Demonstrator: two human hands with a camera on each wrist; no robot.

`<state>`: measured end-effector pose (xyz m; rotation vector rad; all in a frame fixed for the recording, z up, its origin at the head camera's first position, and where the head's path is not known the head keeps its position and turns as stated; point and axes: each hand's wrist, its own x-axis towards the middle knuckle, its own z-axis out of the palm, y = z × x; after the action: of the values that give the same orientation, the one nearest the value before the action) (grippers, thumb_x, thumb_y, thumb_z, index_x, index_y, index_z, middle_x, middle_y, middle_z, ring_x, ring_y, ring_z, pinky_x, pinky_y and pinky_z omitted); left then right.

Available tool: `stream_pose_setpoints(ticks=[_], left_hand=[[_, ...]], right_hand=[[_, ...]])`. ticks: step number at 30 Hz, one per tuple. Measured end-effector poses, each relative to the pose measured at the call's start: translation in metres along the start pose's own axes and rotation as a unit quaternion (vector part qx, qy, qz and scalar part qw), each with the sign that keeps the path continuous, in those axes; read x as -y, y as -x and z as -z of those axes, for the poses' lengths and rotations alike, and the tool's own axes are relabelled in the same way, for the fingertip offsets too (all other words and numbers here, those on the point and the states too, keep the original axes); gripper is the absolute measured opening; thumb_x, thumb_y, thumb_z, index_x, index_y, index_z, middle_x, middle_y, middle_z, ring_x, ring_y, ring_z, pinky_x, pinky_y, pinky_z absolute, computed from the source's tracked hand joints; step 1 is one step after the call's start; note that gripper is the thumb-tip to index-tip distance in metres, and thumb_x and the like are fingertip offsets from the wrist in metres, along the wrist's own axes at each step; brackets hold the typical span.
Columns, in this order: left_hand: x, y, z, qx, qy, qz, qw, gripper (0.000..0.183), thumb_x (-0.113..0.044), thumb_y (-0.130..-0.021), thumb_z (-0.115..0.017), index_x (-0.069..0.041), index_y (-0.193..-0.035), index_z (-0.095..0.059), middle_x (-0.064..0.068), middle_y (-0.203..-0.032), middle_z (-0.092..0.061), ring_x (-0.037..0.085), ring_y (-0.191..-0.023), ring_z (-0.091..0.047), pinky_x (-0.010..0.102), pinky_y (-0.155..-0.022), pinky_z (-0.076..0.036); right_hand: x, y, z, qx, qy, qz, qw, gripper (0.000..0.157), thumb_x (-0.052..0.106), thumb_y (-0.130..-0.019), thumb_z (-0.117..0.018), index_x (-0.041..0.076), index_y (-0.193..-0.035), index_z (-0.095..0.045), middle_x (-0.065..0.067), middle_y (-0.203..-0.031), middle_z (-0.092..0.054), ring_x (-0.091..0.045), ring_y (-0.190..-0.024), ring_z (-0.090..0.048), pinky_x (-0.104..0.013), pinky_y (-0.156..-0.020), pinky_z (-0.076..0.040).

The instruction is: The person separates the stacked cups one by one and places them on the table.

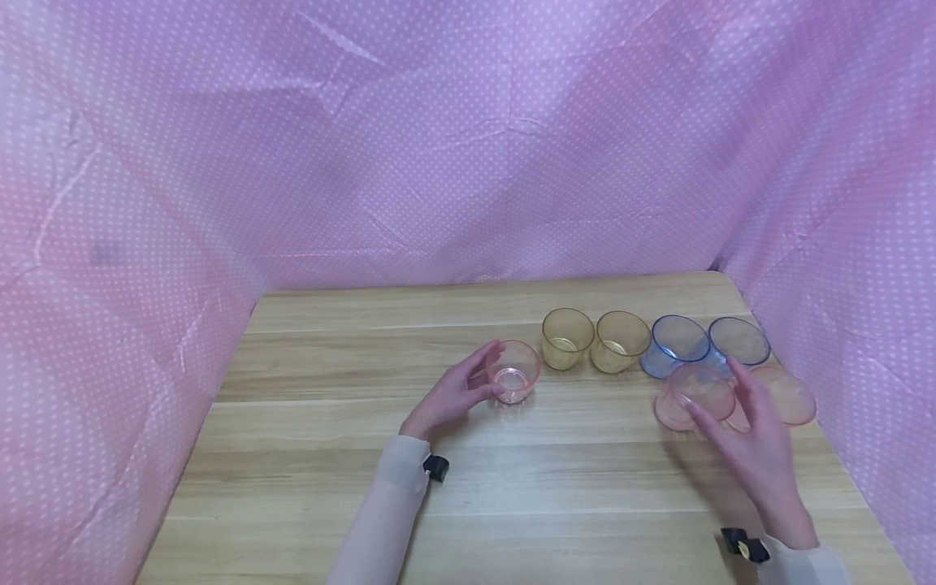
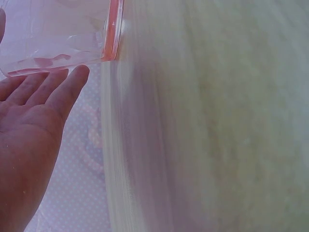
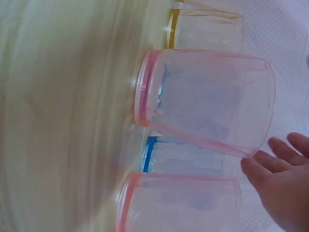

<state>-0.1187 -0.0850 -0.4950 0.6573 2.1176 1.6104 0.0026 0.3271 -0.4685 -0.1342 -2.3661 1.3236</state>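
My left hand (image 1: 455,390) is at a clear pink cup (image 1: 515,392), thumb at its front and fingers along its left side. In the left wrist view the fingers (image 2: 73,89) lie against the wall of this cup (image 2: 53,34). On the right, my right hand (image 1: 760,443) spans the rim of another upright pink cup (image 1: 671,409), thumb and forefinger on opposite sides. The right wrist view shows a fingertip touching the rim of that cup (image 3: 207,101). A third pink cup (image 1: 793,398) stands just right of it, partly behind the hand.
Behind the pink cups, two amber cups, left (image 1: 566,345) and right (image 1: 621,349), and two blue cups, left (image 1: 676,345) and right (image 1: 738,341), stand in a row. The wooden table (image 1: 307,455) is bordered by pink dotted cloth (image 1: 468,162) at the back and sides.
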Motion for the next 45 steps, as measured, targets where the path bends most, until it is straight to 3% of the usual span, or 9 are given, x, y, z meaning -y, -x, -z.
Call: stream_pose_setpoints(ticks=[4, 8, 12, 17, 25, 32, 40, 45], left_hand=[[-0.001, 0.000, 0.000, 0.000, 0.003, 0.003, 1.0000, 0.081, -0.015, -0.099, -0.071, -0.013, -0.166, -0.024, 0.011, -0.166, -0.034, 0.035, -0.144, -0.044, 0.041, -0.116, -0.043], [-0.001, 0.000, 0.001, 0.001, 0.006, 0.005, 1.0000, 0.081, -0.015, -0.099, -0.071, -0.016, -0.166, -0.025, 0.010, -0.166, -0.034, 0.035, -0.145, -0.044, 0.041, -0.116, -0.043], [-0.001, 0.000, 0.001, 0.001, 0.003, 0.003, 1.0000, 0.080, -0.016, -0.099, -0.071, -0.018, -0.165, -0.026, 0.008, -0.166, -0.035, 0.032, -0.145, -0.044, 0.040, -0.117, -0.043], [-0.001, 0.000, 0.001, 0.002, -0.008, -0.002, 1.0000, 0.079, -0.018, -0.100, -0.070, -0.016, -0.166, -0.025, 0.007, -0.166, -0.036, 0.032, -0.146, -0.044, 0.040, -0.117, -0.042], [0.002, -0.001, 0.001, 0.003, -0.007, -0.002, 1.0000, 0.080, -0.020, -0.101, -0.070, -0.012, -0.166, -0.024, 0.008, -0.166, -0.035, 0.033, -0.145, -0.044, 0.042, -0.117, -0.043], [0.002, 0.000, 0.000, -0.001, -0.015, -0.002, 0.9999, 0.080, -0.021, -0.100, -0.070, -0.016, -0.166, -0.025, 0.007, -0.166, -0.035, 0.033, -0.145, -0.045, 0.041, -0.117, -0.043], [0.004, 0.000, -0.002, -0.002, -0.015, -0.008, 0.9999, 0.079, -0.021, -0.101, -0.070, -0.017, -0.166, -0.025, 0.006, -0.167, -0.034, 0.032, -0.146, -0.043, 0.039, -0.117, -0.042], [0.004, 0.001, -0.003, -0.004, -0.014, -0.010, 0.9998, 0.078, -0.020, -0.101, -0.069, -0.016, -0.166, -0.026, 0.008, -0.166, -0.035, 0.033, -0.146, -0.043, 0.040, -0.117, -0.042]], right_hand=[[0.008, -0.001, -0.002, -0.022, -0.029, 0.006, 0.999, 0.083, -0.014, -0.079, -0.080, 0.006, -0.153, -0.049, 0.000, -0.153, -0.051, -0.003, -0.137, -0.045, -0.010, -0.114, -0.034], [0.017, -0.002, -0.005, -0.022, -0.045, 0.014, 0.999, 0.081, -0.015, -0.078, -0.079, 0.006, -0.151, -0.051, 0.002, -0.152, -0.053, -0.007, -0.136, -0.048, -0.012, -0.115, -0.034], [0.025, -0.005, -0.011, -0.010, -0.068, 0.050, 0.996, 0.079, -0.017, -0.077, -0.078, 0.003, -0.149, -0.053, 0.001, -0.151, -0.054, -0.010, -0.135, -0.049, -0.015, -0.116, -0.036], [0.032, -0.010, -0.022, 0.008, -0.082, 0.111, 0.990, 0.082, -0.022, -0.072, -0.077, -0.003, -0.147, -0.052, -0.002, -0.151, -0.056, -0.008, -0.139, -0.048, -0.017, -0.117, -0.036], [0.044, -0.010, -0.042, 0.063, -0.096, 0.118, 0.986, 0.085, -0.020, -0.074, -0.078, 0.001, -0.151, -0.049, -0.006, -0.155, -0.051, -0.006, -0.142, -0.043, -0.014, -0.116, -0.033], [0.050, -0.012, -0.066, 0.097, -0.093, 0.176, 0.975, 0.090, -0.014, -0.069, -0.084, 0.000, -0.151, -0.048, -0.019, -0.153, -0.051, -0.007, -0.144, -0.042, -0.017, -0.118, -0.032], [0.061, -0.012, -0.086, 0.146, -0.073, 0.161, 0.973, 0.093, -0.003, -0.073, -0.089, 0.013, -0.155, -0.048, -0.011, -0.156, -0.050, -0.003, -0.142, -0.042, -0.015, -0.116, -0.032], [0.063, -0.012, -0.098, 0.167, -0.068, 0.161, 0.970, 0.092, 0.003, -0.075, -0.091, 0.016, -0.156, -0.047, -0.007, -0.157, -0.050, -0.011, -0.142, -0.045, -0.016, -0.117, -0.032]])
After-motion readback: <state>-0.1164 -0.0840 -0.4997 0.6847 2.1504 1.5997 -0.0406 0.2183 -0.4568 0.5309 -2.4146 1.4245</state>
